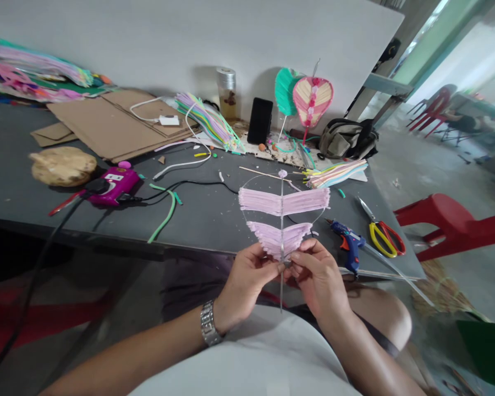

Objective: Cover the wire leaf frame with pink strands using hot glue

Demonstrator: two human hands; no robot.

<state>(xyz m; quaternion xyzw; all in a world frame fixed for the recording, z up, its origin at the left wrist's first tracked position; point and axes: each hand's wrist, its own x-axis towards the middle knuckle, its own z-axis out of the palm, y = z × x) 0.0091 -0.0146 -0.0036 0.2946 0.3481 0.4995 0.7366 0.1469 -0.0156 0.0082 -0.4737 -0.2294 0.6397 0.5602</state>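
Note:
Between both hands, above the table's front edge, is a partly covered fan (pixel 284 202) of lilac pipe cleaners on a thin wire outline with a straight central stem. Two V-shaped lilac bands cross the stem, with bare gaps around them and a small lilac tuft at the tip. My left hand (pixel 249 278) pinches the base of the lower band from the left. From the right, the fingers of my right hand (pixel 319 275) close on the same spot by the stem. What lies under the fingertips is partly hidden. The stem's lower end sticks out below the hands.
Right of the fan lie a blue glue gun (pixel 348 245) with a glue stick and scissors (pixel 381 228). A purple power socket (pixel 115 184) with black cables sits left. Behind are pipe cleaner bundles (pixel 208 121), a phone (pixel 259 121), two finished fans (pixel 312 102) and cardboard (pixel 119 124).

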